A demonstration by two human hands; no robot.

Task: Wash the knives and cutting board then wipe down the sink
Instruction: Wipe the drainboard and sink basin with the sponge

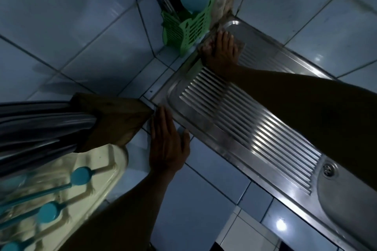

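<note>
My right hand [221, 52] lies flat with straight fingers on a small cloth or sponge [241, 46], pressing it onto the far corner of the steel sink's ribbed drainboard [251, 128]. My left hand [168, 144] rests open, palm down, on the tiled counter beside the drainboard's rim. A brown wooden cutting board [114, 118] stands in the cream dish rack [95, 169] at the left, touching my left fingertips. The sink basin with its drain [328, 169] shows at the lower right, partly hidden by my right forearm. Knives are not clearly visible.
A green slotted utensil holder [187, 30] with dark-handled utensils and coloured plastic pieces stands in the tiled corner just beyond my right hand. Striped plates [40, 126] and teal-topped pieces fill the rack. Blue-white tiles [61, 26] cover wall and counter.
</note>
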